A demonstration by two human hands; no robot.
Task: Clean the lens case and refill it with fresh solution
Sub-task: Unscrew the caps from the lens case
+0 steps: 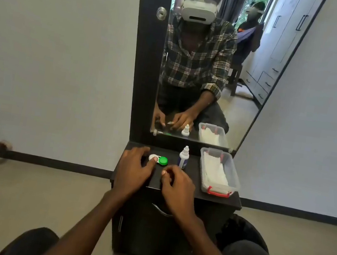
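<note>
The lens case (159, 159) lies on the dark cabinet top (189, 183), with a white cap on its left and a green cap (163, 160) on its right. My left hand (134, 168) rests beside the case. Its thumb tip presses on the white cap and its fingers spread over the left edge. My right hand (177, 187) sits just in front of the case with its fingers curled in, and nothing shows in it. A small white solution bottle (183, 159) with a blue label stands upright to the right of the case.
A clear plastic box (233, 177) with a red latch holds white tissues at the right of the cabinet top. A tall mirror (243, 108) rises right behind the top and reflects me. My knees flank the cabinet on the beige floor.
</note>
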